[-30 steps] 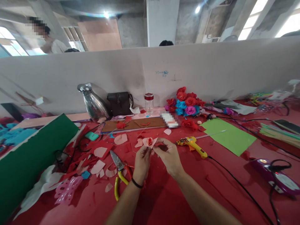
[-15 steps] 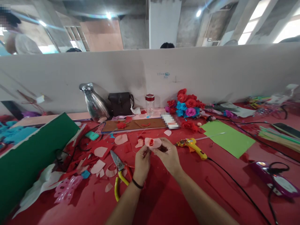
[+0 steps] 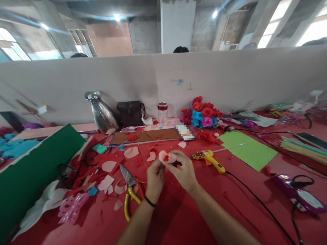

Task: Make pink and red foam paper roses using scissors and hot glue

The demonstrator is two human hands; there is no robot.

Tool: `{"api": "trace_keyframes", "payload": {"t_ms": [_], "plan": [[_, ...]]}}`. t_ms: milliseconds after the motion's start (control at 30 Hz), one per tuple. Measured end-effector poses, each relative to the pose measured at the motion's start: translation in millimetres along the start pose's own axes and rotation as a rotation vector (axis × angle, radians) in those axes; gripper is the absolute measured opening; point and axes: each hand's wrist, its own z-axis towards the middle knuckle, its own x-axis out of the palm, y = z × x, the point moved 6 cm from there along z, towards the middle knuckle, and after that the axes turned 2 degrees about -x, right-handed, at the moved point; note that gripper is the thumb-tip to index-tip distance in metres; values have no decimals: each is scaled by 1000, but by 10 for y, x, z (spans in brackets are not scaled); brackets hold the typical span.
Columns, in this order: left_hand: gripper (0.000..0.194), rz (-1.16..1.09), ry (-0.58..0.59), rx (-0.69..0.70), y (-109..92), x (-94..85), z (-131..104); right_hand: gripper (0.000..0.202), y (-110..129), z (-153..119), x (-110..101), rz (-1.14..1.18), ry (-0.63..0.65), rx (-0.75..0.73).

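Note:
A small paper flower, pale pink petals around a red centre, is held up between both hands above the red table. My left hand pinches it from below on the left side. The fingers of my right hand grip the petal on its right edge. Scissors with yellow and red handles lie open to the left of my left hand. A yellow glue gun rests to the right of my right hand, a clear stick in its back end.
Pink and red paper scraps spread left, beside a green board. At the back stand a steel jug, dark bag, jar and paper flowers. Green paper and a purple device lie right.
The paper flower has tilted a little, and its pale petals now look rounder on the left. Both hands keep their hold. The person at the far upper left is out of view.

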Motion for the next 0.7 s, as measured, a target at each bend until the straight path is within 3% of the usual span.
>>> {"api": "trace_keyframes", "payload": {"t_ms": [367,533,700], "plan": [[11,-18,18,-3,-66,28,-6,3,31,9,19,-19,41,-43],[13,13,25,39,-24,27,-12,3,22,11,14,-29,31,-72],[18,-88,9,-32,99,-26,-6,7,-1,17,58,-24,88,-56]]}}
